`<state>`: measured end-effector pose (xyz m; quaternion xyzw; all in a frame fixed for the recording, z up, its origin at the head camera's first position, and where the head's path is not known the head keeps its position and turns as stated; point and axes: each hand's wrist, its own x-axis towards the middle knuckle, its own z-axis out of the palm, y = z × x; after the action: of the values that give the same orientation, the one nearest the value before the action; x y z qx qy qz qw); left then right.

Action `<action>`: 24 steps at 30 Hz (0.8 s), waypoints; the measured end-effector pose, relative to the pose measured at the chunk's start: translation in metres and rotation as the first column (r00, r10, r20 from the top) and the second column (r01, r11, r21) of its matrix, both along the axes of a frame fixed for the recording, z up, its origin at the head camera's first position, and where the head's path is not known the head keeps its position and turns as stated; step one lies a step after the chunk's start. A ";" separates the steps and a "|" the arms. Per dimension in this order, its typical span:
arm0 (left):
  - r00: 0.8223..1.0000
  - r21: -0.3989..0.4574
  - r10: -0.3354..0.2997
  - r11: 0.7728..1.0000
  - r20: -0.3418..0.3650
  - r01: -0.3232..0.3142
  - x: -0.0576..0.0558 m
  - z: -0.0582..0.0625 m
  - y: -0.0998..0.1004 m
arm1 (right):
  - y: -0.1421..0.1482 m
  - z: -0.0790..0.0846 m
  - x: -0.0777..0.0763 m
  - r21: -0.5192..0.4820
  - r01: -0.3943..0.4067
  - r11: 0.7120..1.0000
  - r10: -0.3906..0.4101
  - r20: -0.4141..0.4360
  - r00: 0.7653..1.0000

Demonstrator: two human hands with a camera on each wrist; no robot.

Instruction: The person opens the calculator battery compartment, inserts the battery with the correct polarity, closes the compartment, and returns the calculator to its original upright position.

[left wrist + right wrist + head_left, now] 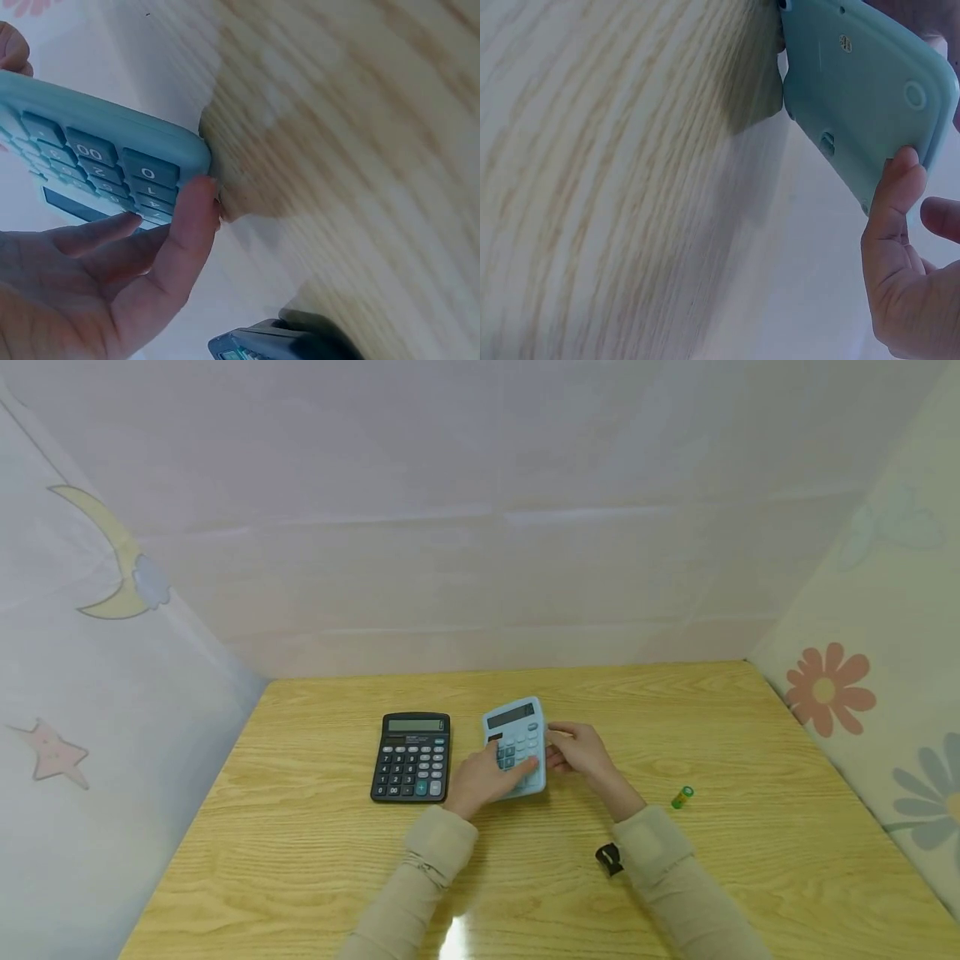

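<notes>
A light-blue calculator point(517, 747) is held tilted up off the wooden table, its screen and keys facing me. My left hand point(483, 777) grips it by the left side, with the thumb lying across the lower keys. In the left wrist view the digits of that hand point(127, 277) meet the calculator point(112, 127) around its 0-key corner. My right hand point(577, 747) is at the right edge. One finger touches the plain back of the calculator point(862, 90) in the right wrist view, while the thumb of the right hand point(915, 292) stands apart from it.
A black calculator point(411, 757) lies face up left of the hands. On the right is a small green battery point(682, 797). A small black object point(609, 859) sits beside the right sleeve. Printed cloth walls point(487, 568) border the table point(300, 860) at the back and sides.
</notes>
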<state>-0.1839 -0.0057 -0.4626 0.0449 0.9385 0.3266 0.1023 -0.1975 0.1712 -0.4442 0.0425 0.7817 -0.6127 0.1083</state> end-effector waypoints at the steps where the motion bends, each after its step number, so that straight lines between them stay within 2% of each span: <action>1: 1.000 -0.002 0.002 1.000 -0.002 -0.002 0.000 0.000 0.001 | -0.001 0.001 0.000 -0.002 0.006 1.000 -0.006 -0.001 1.000; 13: 1.000 -0.020 0.003 1.000 -0.005 -0.003 0.001 0.004 0.005 | -0.002 -0.001 -0.001 -0.003 0.018 1.000 -0.018 -0.060 0.998; 19: 1.000 0.008 -0.004 1.000 0.030 0.004 0.000 0.007 0.003 | -0.001 -0.006 -0.004 0.025 0.022 0.999 -0.019 -0.128 0.992; 24: 0.998 0.057 -0.028 0.998 0.053 0.025 0.000 0.007 0.001 | -0.002 -0.007 -0.006 0.066 0.000 0.998 0.011 -0.165 0.986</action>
<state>-0.1839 -0.0047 -0.4557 0.0516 0.9252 0.3526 0.1304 -0.2030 0.1692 -0.4511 -0.0072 0.8080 -0.5876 0.0434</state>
